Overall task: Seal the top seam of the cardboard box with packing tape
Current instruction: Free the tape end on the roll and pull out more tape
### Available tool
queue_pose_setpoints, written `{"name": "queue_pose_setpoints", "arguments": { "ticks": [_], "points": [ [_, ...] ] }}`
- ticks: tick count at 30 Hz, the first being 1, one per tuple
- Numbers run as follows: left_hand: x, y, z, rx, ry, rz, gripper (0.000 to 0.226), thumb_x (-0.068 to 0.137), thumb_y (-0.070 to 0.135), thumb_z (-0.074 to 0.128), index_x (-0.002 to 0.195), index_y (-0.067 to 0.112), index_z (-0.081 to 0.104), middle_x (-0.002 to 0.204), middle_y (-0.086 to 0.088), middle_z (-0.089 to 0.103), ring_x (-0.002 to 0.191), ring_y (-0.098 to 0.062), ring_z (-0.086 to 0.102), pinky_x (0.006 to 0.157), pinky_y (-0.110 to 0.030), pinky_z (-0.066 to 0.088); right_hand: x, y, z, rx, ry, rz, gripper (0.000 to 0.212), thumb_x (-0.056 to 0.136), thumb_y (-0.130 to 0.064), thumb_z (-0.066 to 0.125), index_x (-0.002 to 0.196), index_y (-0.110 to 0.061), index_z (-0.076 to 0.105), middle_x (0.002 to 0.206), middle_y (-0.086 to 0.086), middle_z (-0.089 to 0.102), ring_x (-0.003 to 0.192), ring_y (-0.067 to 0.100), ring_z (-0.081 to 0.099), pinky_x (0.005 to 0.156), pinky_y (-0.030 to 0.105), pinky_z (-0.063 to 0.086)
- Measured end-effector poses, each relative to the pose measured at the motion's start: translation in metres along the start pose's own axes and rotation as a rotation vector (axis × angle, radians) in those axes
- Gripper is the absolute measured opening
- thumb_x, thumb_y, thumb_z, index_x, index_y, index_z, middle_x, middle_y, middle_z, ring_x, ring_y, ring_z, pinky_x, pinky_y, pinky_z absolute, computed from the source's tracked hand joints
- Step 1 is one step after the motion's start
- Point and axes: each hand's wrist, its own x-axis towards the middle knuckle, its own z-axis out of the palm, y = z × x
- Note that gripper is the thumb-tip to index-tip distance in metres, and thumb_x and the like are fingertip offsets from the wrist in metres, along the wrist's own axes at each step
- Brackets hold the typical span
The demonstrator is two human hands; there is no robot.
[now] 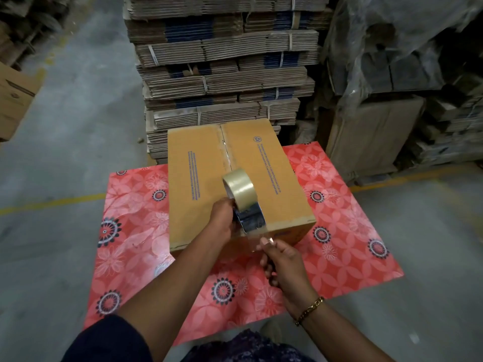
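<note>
Brown cardboard box (235,184) on floral red bench (339,231): my left grip (222,218) holds clear tape roll (239,186), right grip (281,259) pinches its free end at near edge; seam (226,150) untaped.

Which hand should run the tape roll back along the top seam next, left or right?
Left. The left hand already grips the tape roll on the box top, near the seam. The right hand pins the tape end over the near edge.
</note>
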Motion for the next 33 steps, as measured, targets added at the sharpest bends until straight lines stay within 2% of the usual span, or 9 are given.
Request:
{"name": "queue_pose_setpoints", "arguments": {
  "ticks": [2, 6, 9, 13, 18, 22, 27, 30, 33],
  "points": [
    [0.006, 0.002, 0.000, 0.132, -0.005, 0.064, 0.020, 0.085, 0.009, 0.058, 0.097, 0.006, 0.074, 0.106, -0.025, 0.075, 0.086, -0.036, 0.073, 0.087, -0.053, 0.060, 0.004, 0.002, -0.005, -0.001, 0.022, 0.009, 0.024, 0.096, -0.029, 0.064, 0.082, -0.010, 0.068, 0.056, -0.002, 0.055, 0.042, 0.008, 0.041, 0.038, 0.020, 0.024],
    [0.008, 0.009, 0.008, 0.307, -0.007, 0.187, 0.021, 0.090, -0.004, 0.058, 0.093, 0.012, 0.071, 0.087, -0.013, 0.070, 0.070, -0.024, 0.060, 0.065, -0.030, 0.046, 0.011, 0.009, -0.011, 0.009, 0.051, 0.025, 0.026, 0.097, -0.030, 0.064, 0.086, -0.007, 0.071, 0.056, -0.001, 0.055, 0.042, 0.008, 0.041, 0.037, 0.019, 0.026],
    [0.017, 0.013, 0.016, 0.482, 0.018, 0.274, 0.010, 0.086, 0.019, 0.069, 0.095, 0.020, 0.074, 0.098, -0.006, 0.073, 0.097, -0.030, 0.066, 0.083, -0.036, 0.051, 0.012, 0.012, -0.015, 0.018, 0.056, 0.051, 0.026, 0.096, -0.031, 0.064, 0.084, -0.009, 0.070, 0.057, -0.002, 0.055, 0.043, 0.009, 0.040, 0.039, 0.020, 0.025],
    [0.027, 0.017, 0.015, 0.973, 0.167, 0.336, 0.035, 0.090, 0.047, 0.065, 0.121, 0.030, 0.072, 0.127, -0.005, 0.062, 0.130, -0.033, 0.041, 0.098, -0.042, 0.038, 0.015, 0.012, -0.015, 0.056, 0.042, 0.083, 0.022, 0.096, -0.028, 0.064, 0.084, -0.012, 0.071, 0.056, -0.001, 0.055, 0.042, 0.008, 0.041, 0.037, 0.019, 0.024],
    [0.035, 0.009, 0.007, 1.011, 0.187, 0.399, 0.031, 0.094, 0.034, 0.060, 0.124, 0.034, 0.071, 0.124, -0.011, 0.063, 0.130, -0.034, 0.039, 0.102, -0.044, 0.031, 0.017, 0.016, -0.010, 0.078, 0.006, 0.104, 0.022, 0.096, -0.030, 0.065, 0.087, -0.011, 0.072, 0.055, -0.002, 0.055, 0.044, 0.009, 0.040, 0.039, 0.019, 0.024],
    [0.032, 0.003, -0.004, 1.134, 0.224, 0.554, 0.033, 0.092, 0.034, 0.064, 0.125, 0.033, 0.069, 0.116, -0.005, 0.065, 0.122, -0.033, 0.044, 0.086, -0.040, 0.027, 0.014, 0.024, -0.007, 0.073, -0.017, 0.133, 0.023, 0.096, -0.030, 0.064, 0.088, -0.009, 0.072, 0.057, -0.001, 0.054, 0.044, 0.009, 0.040, 0.039, 0.019, 0.024],
    [0.016, -0.006, -0.028, 0.974, 0.262, 0.742, 0.031, 0.096, 0.035, 0.064, 0.124, 0.021, 0.067, 0.101, -0.002, 0.067, 0.103, -0.029, 0.058, 0.081, -0.038, 0.043, 0.014, 0.029, -0.009, 0.097, -0.040, 0.164, 0.024, 0.096, -0.033, 0.064, 0.078, -0.017, 0.070, 0.059, 0.000, 0.054, 0.045, 0.010, 0.041, 0.043, 0.023, 0.024],
    [-0.024, -0.024, -0.053, 0.952, 0.157, 0.892, 0.026, 0.093, 0.016, 0.066, 0.118, 0.023, 0.066, 0.098, 0.009, 0.057, 0.080, -0.005, 0.056, 0.064, -0.025, 0.043, 0.013, 0.032, -0.007, 0.109, -0.053, 0.185, 0.026, 0.097, -0.035, 0.063, 0.092, -0.010, 0.071, 0.059, -0.001, 0.055, 0.045, 0.009, 0.043, 0.043, 0.023, 0.026],
    [-0.059, -0.051, -0.074, 1.164, -0.048, 1.058, 0.036, 0.089, 0.009, 0.066, 0.121, 0.023, 0.061, 0.114, 0.003, 0.055, 0.095, -0.007, 0.055, 0.072, -0.019, 0.045, 0.013, 0.035, -0.003, 0.115, -0.059, 0.193, 0.029, 0.097, -0.036, 0.062, 0.097, -0.007, 0.070, 0.059, -0.002, 0.055, 0.045, 0.009, 0.045, 0.043, 0.022, 0.028]
  ]
}}
